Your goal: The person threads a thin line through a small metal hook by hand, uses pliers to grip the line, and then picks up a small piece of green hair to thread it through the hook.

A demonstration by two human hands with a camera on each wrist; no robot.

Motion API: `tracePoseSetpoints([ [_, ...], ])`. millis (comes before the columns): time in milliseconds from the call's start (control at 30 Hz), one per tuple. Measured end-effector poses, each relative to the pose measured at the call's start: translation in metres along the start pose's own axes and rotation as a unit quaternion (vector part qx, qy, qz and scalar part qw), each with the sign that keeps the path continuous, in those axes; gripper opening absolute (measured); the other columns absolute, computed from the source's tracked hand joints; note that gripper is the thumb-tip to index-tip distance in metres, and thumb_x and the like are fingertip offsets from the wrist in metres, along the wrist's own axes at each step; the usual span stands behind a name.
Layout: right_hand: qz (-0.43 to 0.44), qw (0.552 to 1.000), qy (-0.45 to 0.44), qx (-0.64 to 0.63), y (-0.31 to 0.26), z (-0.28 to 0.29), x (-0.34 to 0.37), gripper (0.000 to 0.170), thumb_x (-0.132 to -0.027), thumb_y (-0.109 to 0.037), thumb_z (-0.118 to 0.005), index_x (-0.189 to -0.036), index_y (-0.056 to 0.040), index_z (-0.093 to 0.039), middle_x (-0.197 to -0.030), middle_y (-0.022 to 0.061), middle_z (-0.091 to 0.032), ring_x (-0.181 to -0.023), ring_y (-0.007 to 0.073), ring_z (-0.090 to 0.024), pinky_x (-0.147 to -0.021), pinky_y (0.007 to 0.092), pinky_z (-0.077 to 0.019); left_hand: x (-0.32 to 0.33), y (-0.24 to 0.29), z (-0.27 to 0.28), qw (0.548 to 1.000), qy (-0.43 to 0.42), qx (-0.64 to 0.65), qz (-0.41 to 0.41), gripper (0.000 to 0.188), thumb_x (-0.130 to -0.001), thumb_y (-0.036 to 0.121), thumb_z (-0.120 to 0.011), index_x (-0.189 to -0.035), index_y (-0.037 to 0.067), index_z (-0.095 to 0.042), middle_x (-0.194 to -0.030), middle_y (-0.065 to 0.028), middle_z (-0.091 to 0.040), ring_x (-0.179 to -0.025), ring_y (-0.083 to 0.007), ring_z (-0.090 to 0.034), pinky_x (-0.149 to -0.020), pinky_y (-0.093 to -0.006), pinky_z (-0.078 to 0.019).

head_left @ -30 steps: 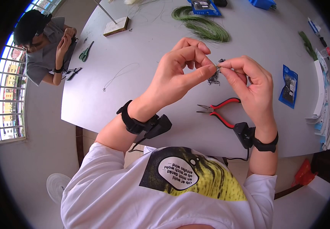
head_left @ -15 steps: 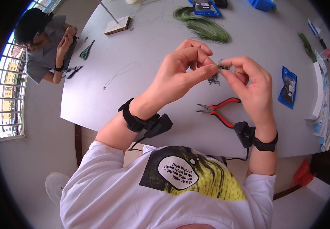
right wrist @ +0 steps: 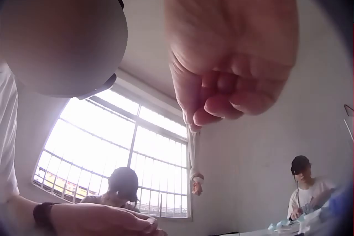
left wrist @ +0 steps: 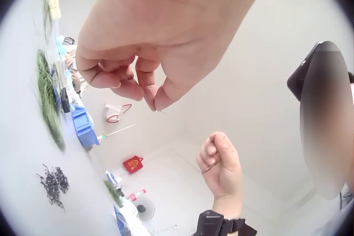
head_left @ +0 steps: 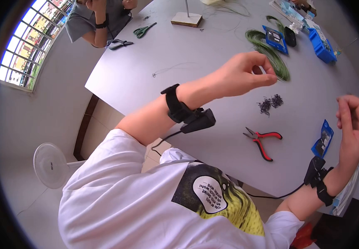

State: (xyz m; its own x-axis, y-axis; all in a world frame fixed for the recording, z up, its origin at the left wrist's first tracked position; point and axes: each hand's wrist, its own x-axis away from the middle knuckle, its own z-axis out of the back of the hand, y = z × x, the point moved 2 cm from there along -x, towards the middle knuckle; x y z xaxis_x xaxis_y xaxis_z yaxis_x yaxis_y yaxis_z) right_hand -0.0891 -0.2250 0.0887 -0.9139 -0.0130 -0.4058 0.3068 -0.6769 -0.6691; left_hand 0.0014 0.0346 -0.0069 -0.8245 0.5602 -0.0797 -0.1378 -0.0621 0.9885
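My left hand (head_left: 248,74) is raised over the table, thumb and index fingertip pinched together. A faint bit of thin line shows at those fingertips (left wrist: 157,105) in the left wrist view. My right hand (head_left: 354,118) is up at the far right, its fingers curled and thumb against the index finger, pinching the thin line too fine to follow between the hands. Below and between them, a small pile of black metal swivels or hooks (head_left: 270,103) lies on the table. Red-handled pliers (head_left: 259,139) lie with jaws spread nearer my body.
A bundle of green strands (head_left: 277,64), a blue packet (head_left: 276,39) and a blue bin (head_left: 321,45) are at the back. Another blue packet (head_left: 323,139) lies at right. Green scissors (head_left: 143,31) and a wooden block with a rod (head_left: 186,19) are far left, near another person (head_left: 86,23).
My hands were together over the black pile; now they are wide apart, the right one far to the right. The head view has turned, showing more of the table's back right.
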Motion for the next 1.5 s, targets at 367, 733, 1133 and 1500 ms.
tracePoseSetpoints([
  [367,0.124,0.98,0.001,-0.158,-0.062,-0.067,-0.04,0.019,-0.096,-0.017,-0.063,-0.11,-0.0033,-0.065,-0.088,-0.0005,-0.064,-0.071,0.0041,-0.052,-0.065,0.0184,-0.0392,0.022,-0.036,0.015,0.97,-0.03,0.228,0.078,0.013,-0.102,0.019,-0.054,-0.098,0.009,-0.061,-0.124,-0.011,-0.062,-0.111,-0.0139,-0.06,-0.093,-0.0271,-0.0498],
  [733,0.039,0.973,-0.012,-0.228,-0.062,-0.081,-0.05,0.012,-0.094,-0.01,-0.065,-0.1,-0.0008,-0.06,-0.078,0.0021,-0.064,-0.065,0.0042,-0.056,-0.058,0.0176,-0.045,0.02,-0.037,0.009,0.911,-0.044,0.391,0.122,0.011,-0.1,0.01,-0.055,-0.092,0.003,-0.059,-0.116,-0.0142,-0.061,-0.096,-0.012,-0.064,-0.084,-0.0205,-0.0561],
  [1133,0.048,0.982,-0.162,-0.088,-0.012,-0.103,-0.029,0.021,-0.09,-0.016,-0.066,-0.106,-0.001,-0.065,-0.095,0.0028,-0.066,-0.086,0.0116,-0.062,-0.072,0.0251,-0.0497,0.048,-0.045,0.114,0.987,0.152,0.042,-0.019,0.011,-0.092,0.013,-0.069,-0.087,0.005,-0.063,-0.094,-0.0078,-0.07,-0.088,-0.0115,-0.066,-0.084,-0.0258,-0.0531],
  [1500,-0.087,0.944,-0.319,0.013,0.012,-0.085,0.02,0.027,-0.085,-0.015,-0.068,-0.103,0.0032,-0.062,-0.093,0.0128,-0.066,-0.08,0.0199,-0.065,-0.071,0.0304,-0.0524,0.119,-0.072,0.229,0.871,0.284,-0.364,0.171,0.016,-0.089,0.012,-0.069,-0.092,-0.003,-0.068,-0.081,-0.007,-0.071,-0.074,-0.0114,-0.067,-0.071,-0.0229,-0.0539],
])
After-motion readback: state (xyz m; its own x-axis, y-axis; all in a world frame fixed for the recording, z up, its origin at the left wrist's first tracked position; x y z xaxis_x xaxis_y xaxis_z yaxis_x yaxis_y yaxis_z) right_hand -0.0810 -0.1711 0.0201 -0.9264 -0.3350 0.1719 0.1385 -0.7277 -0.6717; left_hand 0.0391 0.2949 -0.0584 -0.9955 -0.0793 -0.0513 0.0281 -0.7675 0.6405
